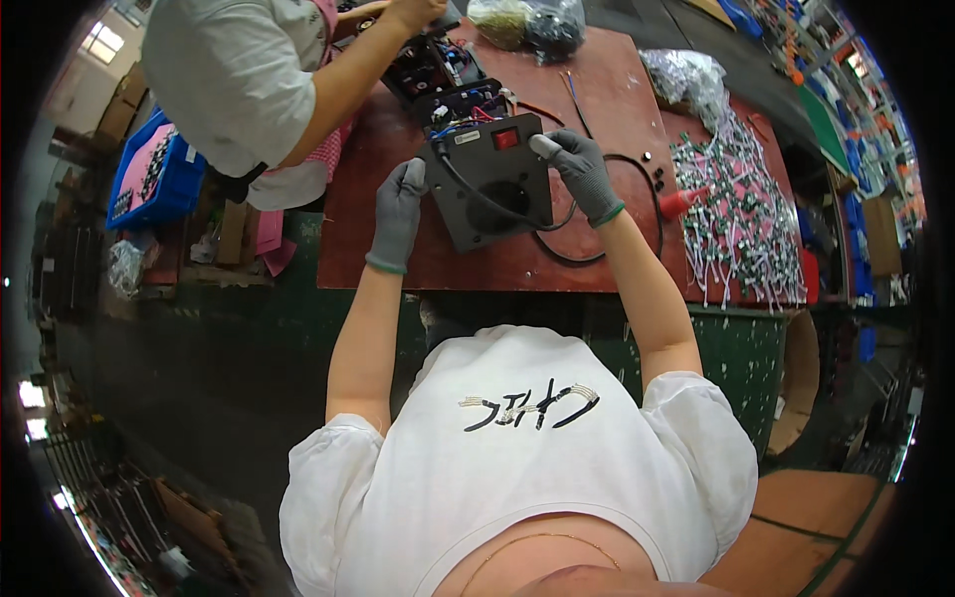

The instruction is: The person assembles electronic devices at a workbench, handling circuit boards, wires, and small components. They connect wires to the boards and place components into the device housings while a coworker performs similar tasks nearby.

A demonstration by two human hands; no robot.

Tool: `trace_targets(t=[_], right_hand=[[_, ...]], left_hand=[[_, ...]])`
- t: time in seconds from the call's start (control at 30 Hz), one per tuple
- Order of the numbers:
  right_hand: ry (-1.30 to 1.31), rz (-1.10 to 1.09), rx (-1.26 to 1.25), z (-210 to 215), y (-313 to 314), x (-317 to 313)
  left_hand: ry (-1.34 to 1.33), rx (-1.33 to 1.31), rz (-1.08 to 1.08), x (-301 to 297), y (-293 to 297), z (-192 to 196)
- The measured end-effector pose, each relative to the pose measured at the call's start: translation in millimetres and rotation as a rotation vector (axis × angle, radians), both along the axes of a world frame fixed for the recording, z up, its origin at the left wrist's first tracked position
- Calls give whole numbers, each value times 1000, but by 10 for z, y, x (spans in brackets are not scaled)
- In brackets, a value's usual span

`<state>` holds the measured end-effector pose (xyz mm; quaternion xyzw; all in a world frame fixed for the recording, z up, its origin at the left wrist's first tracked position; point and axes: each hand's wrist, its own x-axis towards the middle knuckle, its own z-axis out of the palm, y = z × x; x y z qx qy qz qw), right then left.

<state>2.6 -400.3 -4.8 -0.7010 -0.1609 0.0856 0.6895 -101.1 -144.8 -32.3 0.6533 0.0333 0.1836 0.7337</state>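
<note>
A black metal panel point(463, 204) with a round dark opening, a red rocker switch point(506, 138) and a black cable point(477, 193) stands tilted in front of me. Wires and circuit parts point(468, 106) show behind its top edge. My left hand point(399, 211), in a grey glove, is closed at the panel's left edge, thumb up. At the upper right corner, my right hand point(581, 173), also gloved in grey, grips the panel with the thumb on its front face. The fingers behind the panel are hidden.
Left of me a co-worker point(239, 90) bends over another open black unit point(423, 65). A pile of small boards with white leads point(736, 214) covers the table's right end beside a red object point(681, 202). Plastic bags point(532, 22) lie at the back; a blue bin point(159, 169) stands left.
</note>
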Motion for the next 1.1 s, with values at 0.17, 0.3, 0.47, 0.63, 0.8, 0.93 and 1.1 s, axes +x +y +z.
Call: trace_targets(t=[0.17,0.3,0.47,0.63,0.8,0.93,1.1], right_hand=[[-67,90,-50,73,-20,82],[-357,163,-312,-98,-369,-209],[-245,242,-417,-83,-631,-826],[-294,264,-458,-212,-709,-957],[-262,193,-347,-304,-674,-1019],[-180,161,-323,-285,-652,-1085],[-58,276,-214,-277,-767,-988]], left_hand=[[30,-18,-37,54,49,57],[14,124,-127,-394,-56,-40],[78,263,-177,-992,-350,-181],[77,341,-220,-1164,-414,-178],[45,358,-185,-1188,-454,-201],[45,373,-144,-1185,-490,-212],[17,378,-117,-1203,-490,-233]])
